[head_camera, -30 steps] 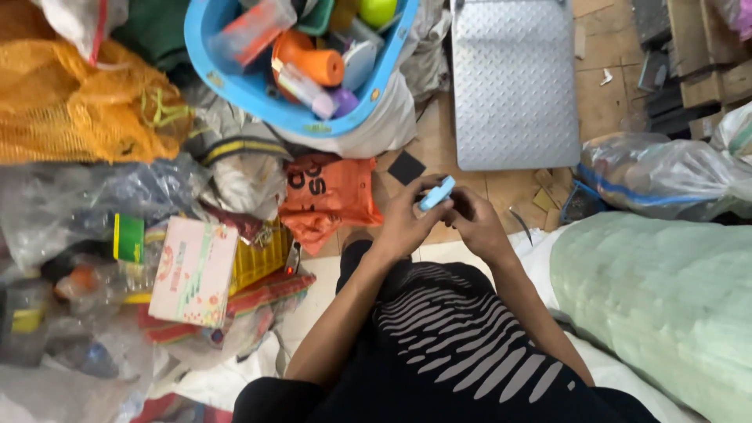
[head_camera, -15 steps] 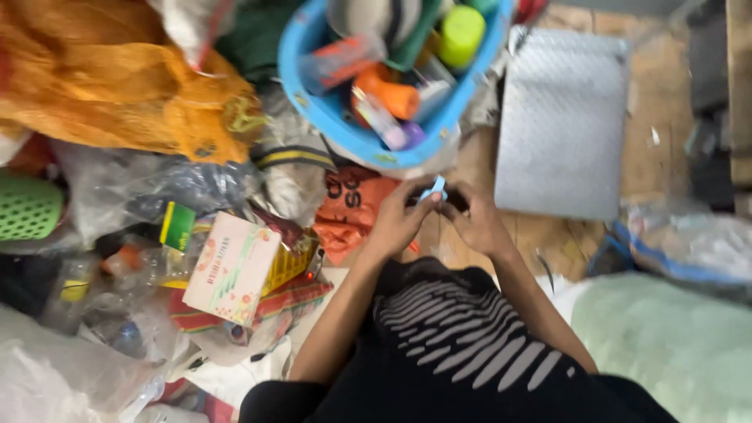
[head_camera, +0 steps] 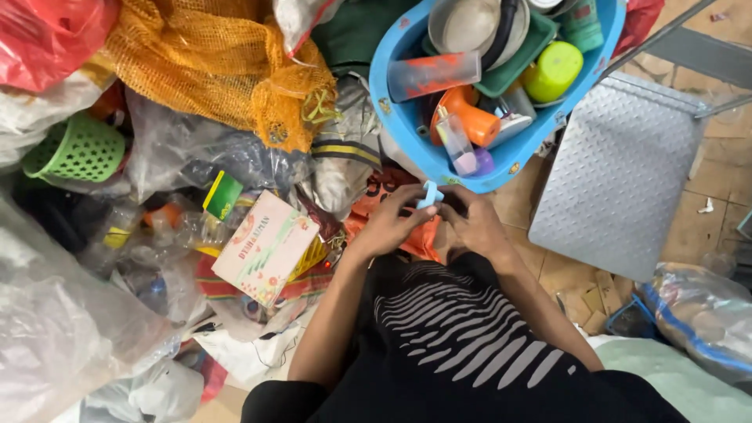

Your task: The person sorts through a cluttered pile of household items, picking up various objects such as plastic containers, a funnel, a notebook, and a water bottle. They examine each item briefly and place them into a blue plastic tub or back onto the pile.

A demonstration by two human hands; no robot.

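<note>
Mostly hidden, small blue piece (head_camera: 429, 194), both hands' grip

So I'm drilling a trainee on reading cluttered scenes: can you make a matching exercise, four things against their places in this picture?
Things:
1. small light-blue piece
2. blue tub
3. orange mesh sack
4. grey metal plate

Places:
A. upper left, over the clear bags
B. right of the hands, on the floor
C. between both hands
D. just beyond the hands, full of cups and bottles

Pairs: 1-C, 2-D, 3-A, 4-B
</note>
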